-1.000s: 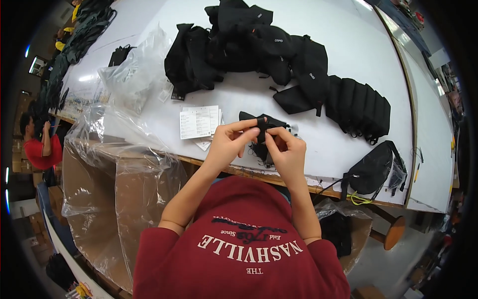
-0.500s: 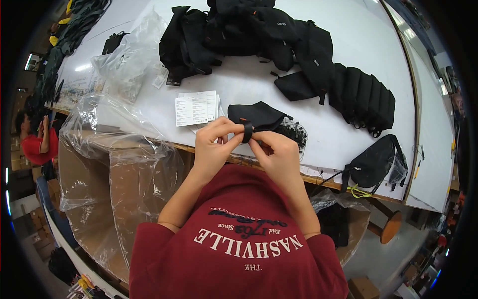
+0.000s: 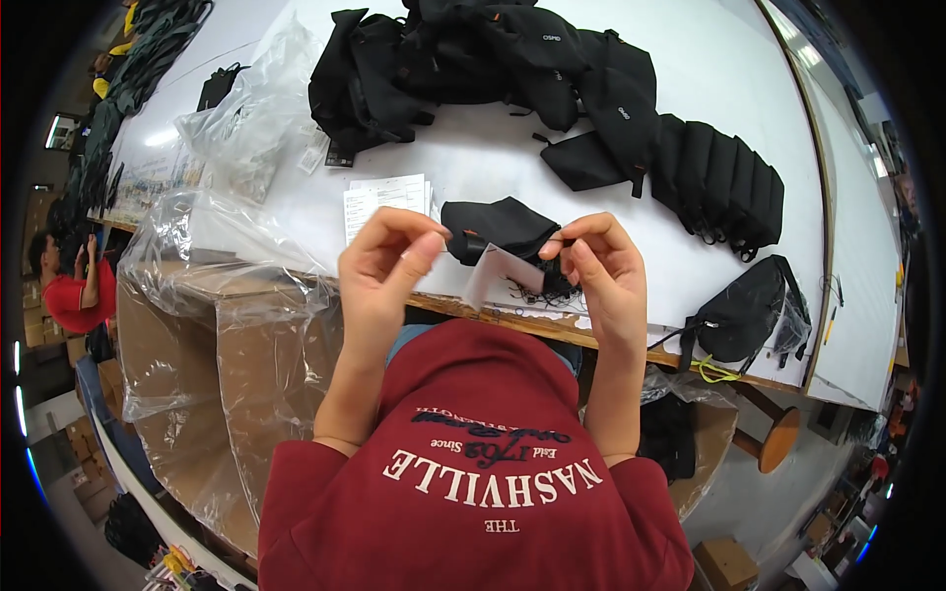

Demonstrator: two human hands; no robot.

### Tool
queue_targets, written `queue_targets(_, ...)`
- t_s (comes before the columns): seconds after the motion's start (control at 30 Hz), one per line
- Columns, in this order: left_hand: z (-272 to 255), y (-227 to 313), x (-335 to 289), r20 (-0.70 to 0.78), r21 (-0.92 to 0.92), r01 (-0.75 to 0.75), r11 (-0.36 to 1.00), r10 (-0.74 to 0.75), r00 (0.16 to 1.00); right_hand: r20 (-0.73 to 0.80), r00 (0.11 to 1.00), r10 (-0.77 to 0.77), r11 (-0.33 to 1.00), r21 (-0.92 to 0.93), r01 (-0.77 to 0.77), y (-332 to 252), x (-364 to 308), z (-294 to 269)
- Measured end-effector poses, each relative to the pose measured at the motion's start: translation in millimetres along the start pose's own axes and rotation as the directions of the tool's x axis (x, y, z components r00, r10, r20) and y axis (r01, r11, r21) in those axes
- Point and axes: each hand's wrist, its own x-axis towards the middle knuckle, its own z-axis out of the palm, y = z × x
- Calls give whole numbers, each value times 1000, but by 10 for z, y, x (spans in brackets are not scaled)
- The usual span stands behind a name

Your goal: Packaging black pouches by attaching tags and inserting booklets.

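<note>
Both my hands are raised over the table's near edge, a short span apart. My left hand [image 3: 384,261] pinches what looks like a thin dark tag string at its fingertips. My right hand [image 3: 606,271] pinches the string's other side, with a small dark piece at its fingers. Between them hangs a white hang tag [image 3: 488,278], slightly blurred. Just behind it lies a black fabric pouch [image 3: 503,222] with a small orange mark. A heap of black tag strings [image 3: 564,292] is partly hidden beside my right hand. White printed cards [image 3: 379,197] lie beyond my left hand.
Black bags [image 3: 473,64] are piled at the back, with a row of black pouches [image 3: 719,182] to the right. A black sling bag [image 3: 739,315] lies near the right edge. Clear plastic [image 3: 246,128] covers the left side and a cardboard box [image 3: 266,384]. Someone in red [image 3: 84,286] is far left.
My hands have moved apart from their close pinch on a black loop. A white tag now hangs between them. The top white card is gone from the stack.
</note>
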Motion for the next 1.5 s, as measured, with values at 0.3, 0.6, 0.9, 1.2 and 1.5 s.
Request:
queue_targets(0.3, 267, 144, -24, 285, 295, -75, 953, -12, 958, 13, 999, -43, 995, 92, 42, -49, -131, 334)
queue_targets(0.6, 269, 96, -40, 305, 495, -316, 810, 179, 935, -20, 1000, 7, 995, 95, -5, 52, -141, 398)
queue_targets(0.9, 136, -81, 58, 411, 301, -355, 885, 216, 886, 26, 999, 28, 998, -65, -27, -2, -223, 379)
queue_targets(1.2, 46, -19, 230, 484, 170, -170, 971, 68, 873, -91, 994, -55, 989, -141, 42, 42, -183, 236)
queue_targets(1.5, 120, 61, 156, 808, -55, -199, 978, 161, 568, -103, 748, 656, 755, 99, -649, 799, -347, -106)
